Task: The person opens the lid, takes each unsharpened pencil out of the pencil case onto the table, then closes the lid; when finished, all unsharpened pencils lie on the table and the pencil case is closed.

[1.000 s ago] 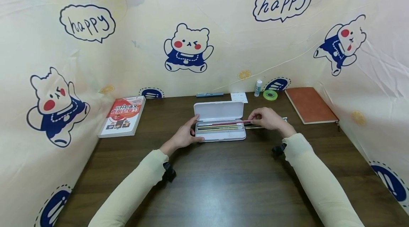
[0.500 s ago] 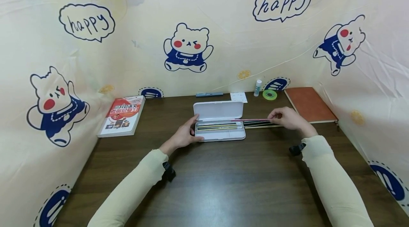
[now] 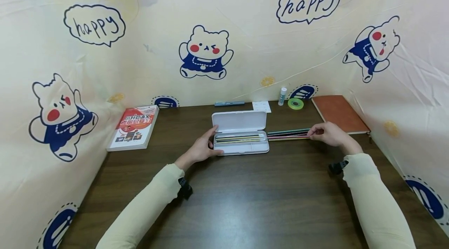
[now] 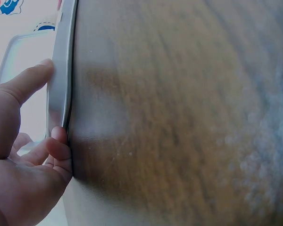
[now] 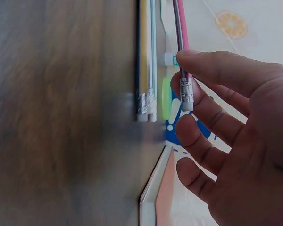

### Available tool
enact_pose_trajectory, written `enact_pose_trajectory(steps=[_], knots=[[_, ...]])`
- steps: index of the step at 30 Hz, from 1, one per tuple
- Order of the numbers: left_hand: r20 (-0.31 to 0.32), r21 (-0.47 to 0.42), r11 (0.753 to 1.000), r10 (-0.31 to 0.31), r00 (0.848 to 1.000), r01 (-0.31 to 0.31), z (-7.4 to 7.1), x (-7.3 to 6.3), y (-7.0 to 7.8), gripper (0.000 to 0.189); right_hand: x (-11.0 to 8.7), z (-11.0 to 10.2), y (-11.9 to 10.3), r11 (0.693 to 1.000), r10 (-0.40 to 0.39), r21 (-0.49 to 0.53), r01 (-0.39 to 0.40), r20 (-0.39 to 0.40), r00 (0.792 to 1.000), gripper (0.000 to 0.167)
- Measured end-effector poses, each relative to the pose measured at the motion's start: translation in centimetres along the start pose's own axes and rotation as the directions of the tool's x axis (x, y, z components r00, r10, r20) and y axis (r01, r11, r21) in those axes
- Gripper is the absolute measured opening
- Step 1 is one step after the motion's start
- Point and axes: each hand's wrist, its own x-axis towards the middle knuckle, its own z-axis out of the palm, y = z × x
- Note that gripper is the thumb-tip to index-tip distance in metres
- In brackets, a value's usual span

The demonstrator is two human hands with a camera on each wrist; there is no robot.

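An open white pencil case stands on the table, its lid raised at the back and several pencils lying inside. My left hand grips its left end; in the left wrist view the thumb and fingers lie along the case's side. To the right of the case, my right hand pinches a pink and dark striped pencil between thumb and index finger, close to its white eraser end. Several other pencils with silver ferrules lie on the table beside it.
A thick book lies on the left, a brown notebook on the right. Along the back are a blue pen, a white card, a glue stick and green tape. Printed cloth walls the table in.
My right hand has moved right, drawing the pink pencil out of the case, then lowered it by the pencils on the table. My left hand keeps its hold on the case.
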Motion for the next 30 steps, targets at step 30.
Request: enact_pose_trajectory(steps=[30], knots=[[0.001, 0.025, 0.999, -0.024, 1.000, 0.024, 0.0, 0.1, -0.1, 0.103, 1.0, 1.8, 0.0, 0.996, 0.084, -0.017, -0.084, -0.001, 0.996, 0.010]])
